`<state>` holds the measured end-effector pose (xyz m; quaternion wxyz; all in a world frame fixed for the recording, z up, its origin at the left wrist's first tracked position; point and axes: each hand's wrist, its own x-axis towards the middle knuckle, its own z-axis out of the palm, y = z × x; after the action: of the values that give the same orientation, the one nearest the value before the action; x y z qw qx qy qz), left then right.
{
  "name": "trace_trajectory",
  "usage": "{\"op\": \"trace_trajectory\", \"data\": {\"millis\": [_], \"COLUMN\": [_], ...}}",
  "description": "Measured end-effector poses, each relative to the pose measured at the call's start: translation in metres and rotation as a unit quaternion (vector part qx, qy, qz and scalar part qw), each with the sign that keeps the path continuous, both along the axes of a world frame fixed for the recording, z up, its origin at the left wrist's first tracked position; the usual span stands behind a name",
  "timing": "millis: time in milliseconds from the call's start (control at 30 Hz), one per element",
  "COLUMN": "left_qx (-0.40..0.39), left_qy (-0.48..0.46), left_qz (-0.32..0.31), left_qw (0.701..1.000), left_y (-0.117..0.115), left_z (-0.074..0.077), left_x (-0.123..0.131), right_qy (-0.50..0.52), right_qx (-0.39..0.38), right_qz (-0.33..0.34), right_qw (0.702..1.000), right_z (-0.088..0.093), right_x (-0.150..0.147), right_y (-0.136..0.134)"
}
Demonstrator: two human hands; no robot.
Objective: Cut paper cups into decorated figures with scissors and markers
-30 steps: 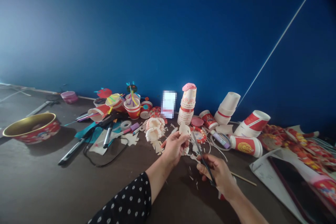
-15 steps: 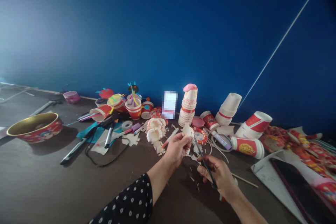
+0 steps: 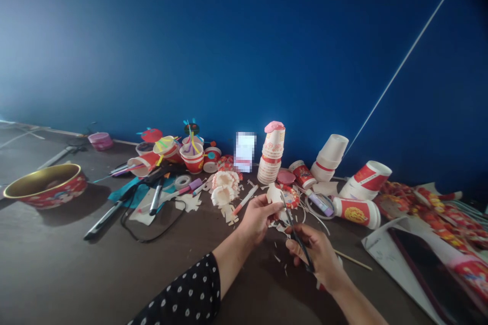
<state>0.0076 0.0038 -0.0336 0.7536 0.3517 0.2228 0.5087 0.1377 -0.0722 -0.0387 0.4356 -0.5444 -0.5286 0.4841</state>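
Observation:
Between thumb and fingers, my left hand (image 3: 256,219) pinches a small white paper piece (image 3: 273,193), held up over the table. My right hand (image 3: 318,254) is closed around the dark handles of a pair of scissors (image 3: 296,231). The blades point up and away, close against the right edge of the paper piece; whether they bite into it I cannot tell. Beneath and behind both hands lie white paper scraps (image 3: 281,217), with thin slivers on the tabletop. A marker with an orange-red end (image 3: 246,200) rests just left of my left hand.
Behind my hands rises a stack of paper cups (image 3: 271,160). Several red-and-white cups (image 3: 356,212) stand or lie to the right, beside a dark phone (image 3: 430,274). On the left sit a gold-lined red bowl (image 3: 46,186), a glue gun (image 3: 110,213) with its cord, and decorated cups (image 3: 191,156).
My left hand has turned the paper piece slightly, its fingers shifting nearer the scissor blades. The right hand stays almost in place, and the whole view has slid a little.

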Motion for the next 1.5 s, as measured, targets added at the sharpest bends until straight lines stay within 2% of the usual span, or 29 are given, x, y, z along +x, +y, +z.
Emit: {"op": "trace_trajectory", "data": {"millis": [200,500,767,967,1233,1500], "left_qx": [-0.015,0.000,-0.012,-0.047,-0.042,-0.019], "left_qy": [-0.005,-0.021,0.028,0.015,-0.011,0.034], "left_qz": [-0.026,0.011,-0.050,-0.024,-0.054,-0.034], "left_qw": [1.000,1.000,0.998,0.998,0.998,0.999], "left_y": [0.001,0.012,0.007,0.008,0.006,0.004], "left_z": [0.003,-0.005,0.002,0.004,0.005,0.007], "left_x": [-0.003,-0.008,-0.009,-0.009,-0.010,-0.008], "right_qy": [0.040,0.066,0.124,0.116,0.087,0.065], "right_qx": [-0.018,-0.016,-0.006,-0.005,-0.003,0.001], "right_qz": [-0.013,0.001,0.017,0.029,0.034,0.040], "right_qw": [0.999,0.998,0.992,0.993,0.996,0.997], "right_z": [0.005,0.009,0.002,0.000,0.005,0.008], "right_x": [-0.001,0.000,0.008,0.008,0.003,0.001], "right_y": [0.000,-0.003,-0.002,-0.002,-0.003,-0.004]}}
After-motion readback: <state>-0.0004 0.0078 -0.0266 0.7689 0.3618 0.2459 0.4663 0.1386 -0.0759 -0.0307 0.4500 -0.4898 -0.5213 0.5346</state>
